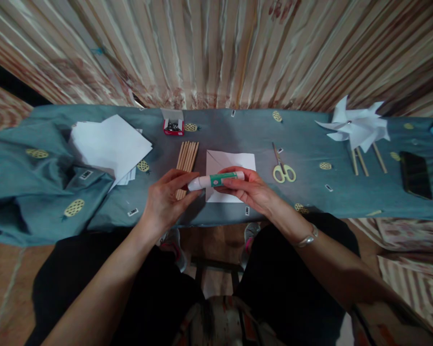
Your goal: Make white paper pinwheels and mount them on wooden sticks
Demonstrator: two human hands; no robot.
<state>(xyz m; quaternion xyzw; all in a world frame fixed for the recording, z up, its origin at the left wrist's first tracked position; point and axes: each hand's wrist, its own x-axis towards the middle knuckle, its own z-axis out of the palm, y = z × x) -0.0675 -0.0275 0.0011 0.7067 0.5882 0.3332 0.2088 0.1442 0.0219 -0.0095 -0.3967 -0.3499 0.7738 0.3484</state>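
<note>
A white glue stick (218, 179) with a green label lies level between my hands, above a square sheet of white paper (226, 158). My right hand (250, 189) is closed around its labelled body. At the other end, the thumb and fingers of my left hand (168, 196) pinch the white tapered cap. A diagonal crease shows on the upper left of the paper, and my right hand covers part of it. Just beyond my left hand is a row of several thin wooden sticks (188, 156), their lower ends partly hidden by the fingers.
Yellow-handled scissors (283, 172) lie right of the paper. White paper sheets (110, 144) are stacked at left. Behind the sticks stands an open red box (173, 127) of small metal pieces. White paper pinwheels (359, 125) on sticks and a dark phone (416, 174) are at right.
</note>
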